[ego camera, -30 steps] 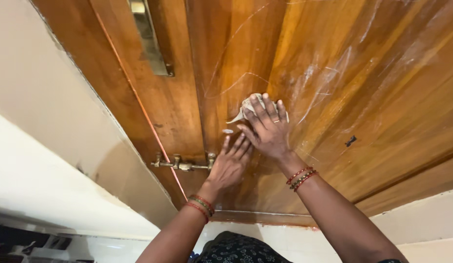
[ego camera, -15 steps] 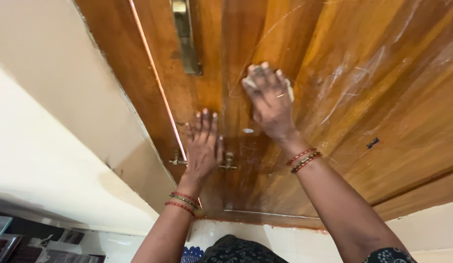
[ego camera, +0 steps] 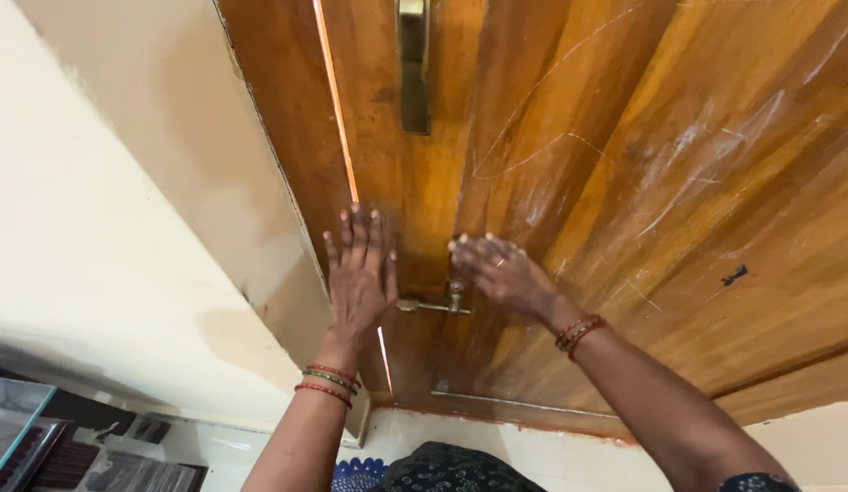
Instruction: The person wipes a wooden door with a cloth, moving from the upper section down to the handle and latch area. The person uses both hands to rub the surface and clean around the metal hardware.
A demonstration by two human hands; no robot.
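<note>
1. Since the earlier frame, the right hand [ego camera: 506, 273] has been lowered from high on the wooden door [ego camera: 679, 182] to just beside the bolt [ego camera: 435, 305]; the white cloth seen under it then cannot be made out now.
2. The left hand [ego camera: 358, 278] is pressed flat, fingers spread, holding nothing, as before.
3. Whether the right hand grasps anything cannot be told; it is blurred.
4. A brass handle [ego camera: 413, 64] is fixed above.
5. White streaks are seen across the door.
6. A cream wall [ego camera: 105, 228] stands at left.
</note>
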